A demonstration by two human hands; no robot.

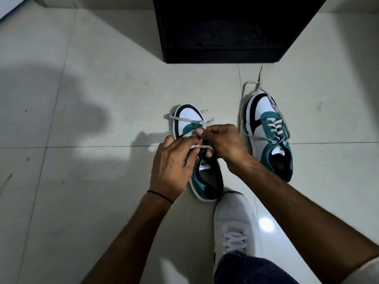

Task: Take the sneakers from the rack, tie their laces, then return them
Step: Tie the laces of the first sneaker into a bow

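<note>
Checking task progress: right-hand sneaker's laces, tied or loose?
Loose. The right sneaker stands alone, no hand on it, and its laces trail unknotted across the floor past the toe.

**A tiled floor indoors, most likely in a home**

A domestic interior is suggested by what is seen. The ground is covered by large glossy pale-grey floor tiles (86,103) with thin grout lines, and a ceiling light is reflected in them. A low black open-fronted shoe rack (223,31) is stood on the tiles at the far side. A pair of teal, white and navy lace-up sneakers (268,136) is set on the floor before it. A strip of white skirting (12,7) is glimpsed at the upper left corner.
</note>
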